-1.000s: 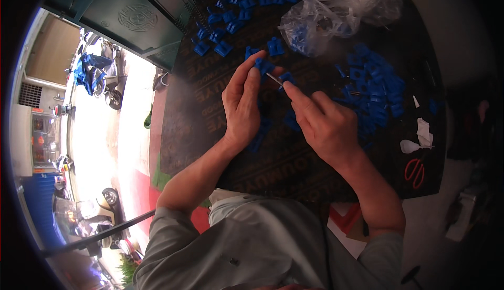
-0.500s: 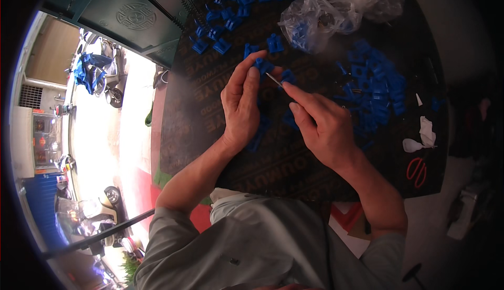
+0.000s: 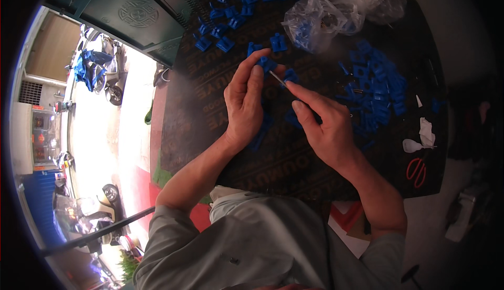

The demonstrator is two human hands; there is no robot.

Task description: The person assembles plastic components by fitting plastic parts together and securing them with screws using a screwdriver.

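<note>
My left hand is raised over the dark table, its thumb and fingers closed on a small blue plastic part. From the right, my right hand grips a thin metal rod between thumb and forefinger. The rod's tip meets the blue part or lies right against it; its other end is hidden in my palm. Just beyond my left fingertips stand more blue parts, one of them an upright piece. Further blue pieces lie partly hidden beneath my hands.
A heap of blue plastic pieces lies to the right, and several assembled-looking blue parts stand at the far left. Clear plastic bags sit at the back. Red-handled scissors and white scraps lie near the right edge.
Both hands stay nearly in place, with the rod still against the blue part. The whole view has shifted slightly.
</note>
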